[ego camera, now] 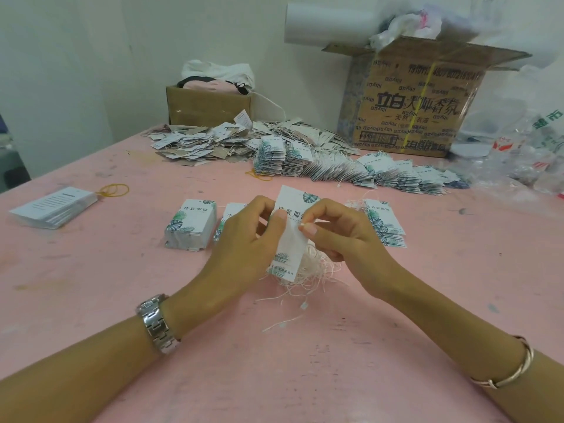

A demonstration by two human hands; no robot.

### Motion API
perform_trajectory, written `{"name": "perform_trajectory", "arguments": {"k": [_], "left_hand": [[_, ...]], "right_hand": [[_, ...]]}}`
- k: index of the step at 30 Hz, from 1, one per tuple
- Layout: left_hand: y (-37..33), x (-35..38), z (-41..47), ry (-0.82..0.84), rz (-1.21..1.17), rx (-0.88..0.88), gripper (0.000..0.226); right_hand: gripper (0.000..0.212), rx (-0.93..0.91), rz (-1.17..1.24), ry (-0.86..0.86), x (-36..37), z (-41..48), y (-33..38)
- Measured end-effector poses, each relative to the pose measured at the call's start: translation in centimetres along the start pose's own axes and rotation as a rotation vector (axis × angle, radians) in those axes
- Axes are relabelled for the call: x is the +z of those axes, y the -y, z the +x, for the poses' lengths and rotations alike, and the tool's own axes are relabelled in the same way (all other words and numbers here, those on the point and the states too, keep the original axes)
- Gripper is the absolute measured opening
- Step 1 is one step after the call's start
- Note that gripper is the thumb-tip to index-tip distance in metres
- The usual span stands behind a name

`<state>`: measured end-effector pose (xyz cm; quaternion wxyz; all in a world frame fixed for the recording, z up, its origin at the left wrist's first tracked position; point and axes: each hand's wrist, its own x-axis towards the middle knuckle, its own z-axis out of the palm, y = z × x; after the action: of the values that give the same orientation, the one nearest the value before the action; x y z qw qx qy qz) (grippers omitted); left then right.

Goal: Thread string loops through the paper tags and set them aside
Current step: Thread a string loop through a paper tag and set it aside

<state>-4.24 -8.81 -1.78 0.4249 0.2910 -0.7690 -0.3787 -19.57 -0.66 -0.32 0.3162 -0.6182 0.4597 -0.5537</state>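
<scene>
The paper tag (292, 236) is held up over the middle of the pink table (91, 270), at the centre of the frame. It is a white oblong card with a teal leaf printed in its top right corner and more leaf sprigs at its lower end. Across its face runs a line of dark Chinese characters, partly covered by a thumb, so I can't read it whole.

The left hand (244, 239) grips the tag, thumb pressed on its face and fingers curled behind. The right hand (341, 236) pinches the white tip of a string (303, 225) between thumb and forefinger, right against the card's face near its right edge. Under both hands lies a loose tangle of cream strings (314, 270), a few strands trailing toward the lower frame.

Three low stacks of the same leaf tags sit just behind the hands: one to the left (190, 224), one half hidden by the left hand (233, 213), and one to the right (386, 224).

Further up, a long row of strung tags (351, 170) leans like fallen dominoes, with a scattered heap of tags (207, 141) to its left.

Two cardboard boxes stand at the back. The big box (415, 102) at upper right carries bold Chinese lettering beginning "立白", while the small box (207, 105) is plain.

At far left lies one stack of white cards (53, 207) with fine print too small to read, with a yellow rubber band (114, 189) beside it.
</scene>
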Motion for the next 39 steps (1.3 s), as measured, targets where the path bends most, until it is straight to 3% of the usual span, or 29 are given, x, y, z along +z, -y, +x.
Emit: {"name": "perform_trajectory", "arguments": {"k": [6,11,13,16,21,24,27,34,39], "left_hand": [[-0.3,0.1,-0.4,0.047,-0.135,-0.079,0.036],[-0.9,-0.2,-0.4,0.092,-0.306,-0.108,0.032],[-1.2,-0.2,-0.8,0.156,-0.45,-0.14,0.027],[-1.4,0.0,-1.2,0.194,-0.439,-0.117,0.026],[-1.5,0.4,-1.4,0.244,-0.442,-0.112,0.025],[-1.5,0.5,-1.5,0.264,-0.433,-0.092,0.027],[-1.5,0.4,-1.6,0.274,-0.435,-0.072,0.027],[-1.5,0.5,-1.8,0.304,-0.402,-0.052,0.024],[-1.2,0.5,-1.8,0.242,-0.309,-0.032,0.024]], "right_hand": [[0.004,-0.066,-0.173,0.01,0.0,0.0,-0.4],[0.003,-0.083,-0.077,-0.249,-0.6,0.3,0.1],[0.005,-0.047,-0.032,-0.305,-1.0,0.4,0.4],[0.007,0.018,-0.037,-0.357,-0.9,0.5,0.3],[0.018,0.067,0.019,-0.331,-0.9,0.6,0.1],[0.012,0.046,0.047,-0.276,-1.0,0.5,0.2],[0.024,0.052,0.06,-0.261,-1.1,0.5,0.0],[0.019,0.049,0.061,-0.253,-1.2,0.5,0.0],[0.023,0.041,0.052,-0.217,-1.0,0.4,-0.1]]}}
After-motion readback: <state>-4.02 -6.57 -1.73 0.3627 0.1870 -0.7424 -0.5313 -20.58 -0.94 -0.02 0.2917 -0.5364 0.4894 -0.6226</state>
